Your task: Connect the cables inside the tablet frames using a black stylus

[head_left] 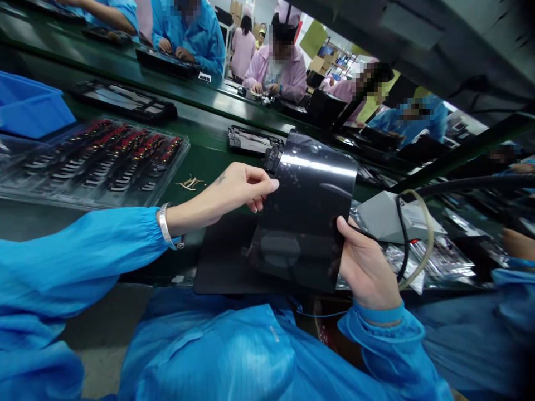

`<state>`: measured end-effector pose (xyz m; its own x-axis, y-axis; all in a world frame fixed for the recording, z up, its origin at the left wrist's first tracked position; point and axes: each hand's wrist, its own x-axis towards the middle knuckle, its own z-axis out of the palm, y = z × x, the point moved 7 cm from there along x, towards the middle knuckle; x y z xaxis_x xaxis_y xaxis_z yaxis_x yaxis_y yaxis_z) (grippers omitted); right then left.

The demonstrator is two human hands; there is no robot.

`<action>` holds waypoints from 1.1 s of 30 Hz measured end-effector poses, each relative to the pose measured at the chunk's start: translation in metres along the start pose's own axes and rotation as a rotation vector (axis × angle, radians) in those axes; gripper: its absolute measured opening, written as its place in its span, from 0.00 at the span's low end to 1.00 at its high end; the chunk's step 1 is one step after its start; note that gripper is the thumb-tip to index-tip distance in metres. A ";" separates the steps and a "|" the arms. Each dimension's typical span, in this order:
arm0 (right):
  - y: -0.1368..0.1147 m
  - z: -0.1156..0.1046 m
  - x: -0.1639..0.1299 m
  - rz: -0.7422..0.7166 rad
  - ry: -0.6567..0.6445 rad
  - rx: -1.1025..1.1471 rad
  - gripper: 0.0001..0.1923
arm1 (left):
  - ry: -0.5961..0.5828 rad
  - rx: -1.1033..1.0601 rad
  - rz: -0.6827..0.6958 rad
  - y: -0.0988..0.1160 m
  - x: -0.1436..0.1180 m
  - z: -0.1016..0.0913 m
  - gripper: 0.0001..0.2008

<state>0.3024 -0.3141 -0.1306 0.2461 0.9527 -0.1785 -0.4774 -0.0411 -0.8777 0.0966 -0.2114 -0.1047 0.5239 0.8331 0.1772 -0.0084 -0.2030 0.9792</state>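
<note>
A glossy black panel [309, 206], with bright reflections and small marks on its surface, is held tilted in front of me. My right hand [368, 262] grips its right edge, thumb on the near face and the other fingers hidden behind. At the upper left edge, my left hand [248, 186] is closed in a pinch, its thumb tip against the panel. Whether it also pinches a film or tape there, I cannot make out. Beneath the panel lies a flat dark mat or board [221, 262]. A small dark connector-like part [273, 159] shows beside the panel's upper left edge.
To the left, a clear tray [167, 184] holds several circuit parts; a blue bin [33, 106] stands behind it. Thin scraps [191, 182] lie on the green bench. Open device frames [125, 100] sit farther back. A grey box [384, 214] and cables are at right. Co-workers sit opposite.
</note>
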 end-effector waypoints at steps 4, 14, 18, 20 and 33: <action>0.010 -0.008 -0.013 -0.018 0.063 -0.010 0.23 | -0.003 0.123 0.048 -0.005 -0.006 0.005 0.13; 0.036 -0.020 -0.030 0.050 0.163 -0.042 0.25 | -0.069 -0.001 -0.096 -0.037 -0.009 0.016 0.20; 0.039 -0.021 -0.028 0.077 0.167 -0.030 0.25 | -0.080 -0.004 -0.084 -0.045 -0.007 0.016 0.20; 0.040 -0.021 -0.028 0.093 0.168 -0.015 0.25 | -0.084 0.008 -0.076 -0.048 -0.006 0.016 0.21; 0.040 -0.022 -0.028 0.017 0.145 -0.067 0.27 | -0.103 0.046 -0.007 -0.055 -0.004 0.014 0.20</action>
<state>0.2947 -0.3489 -0.1702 0.3600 0.8983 -0.2519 -0.4261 -0.0819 -0.9010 0.1072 -0.2106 -0.1602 0.6084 0.7780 0.1568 0.0338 -0.2228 0.9743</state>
